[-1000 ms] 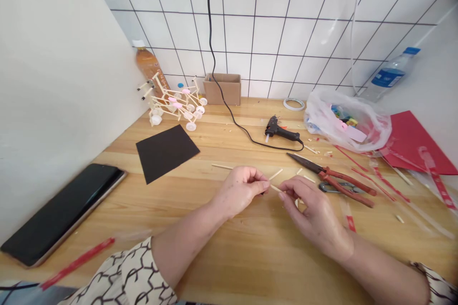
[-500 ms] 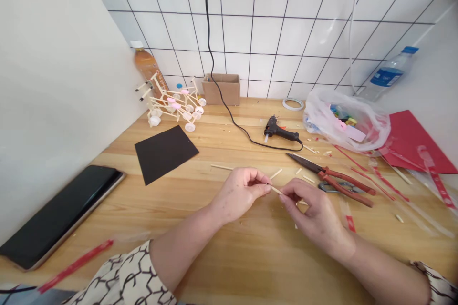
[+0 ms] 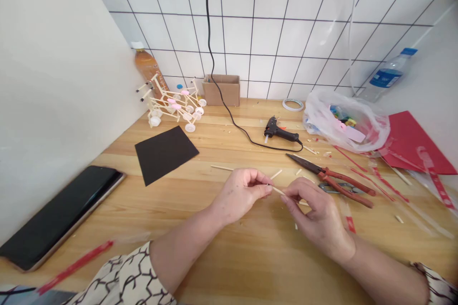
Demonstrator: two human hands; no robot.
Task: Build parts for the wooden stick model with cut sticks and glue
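Between both hands, low over the wooden table, is a short thin wooden stick. My left hand pinches its left end, where a small dark tip shows at the fingertips. With thumb and fingers closed, my right hand grips the other end. Cut pieces of the same wood lie around the hands, one stick piece just behind them. To the right rest long-nose pliers with red handles, on top of a grey metal tool that is partly hidden.
A black glue gun with its cord lies behind the hands. At the back left stand small stick structures with white wheels. Black card and a phone lie left; a plastic bag and red card lie right.
My right hand has shifted very slightly to the right along the stick, so a little more of it shows between the hands. My left hand keeps its hold.
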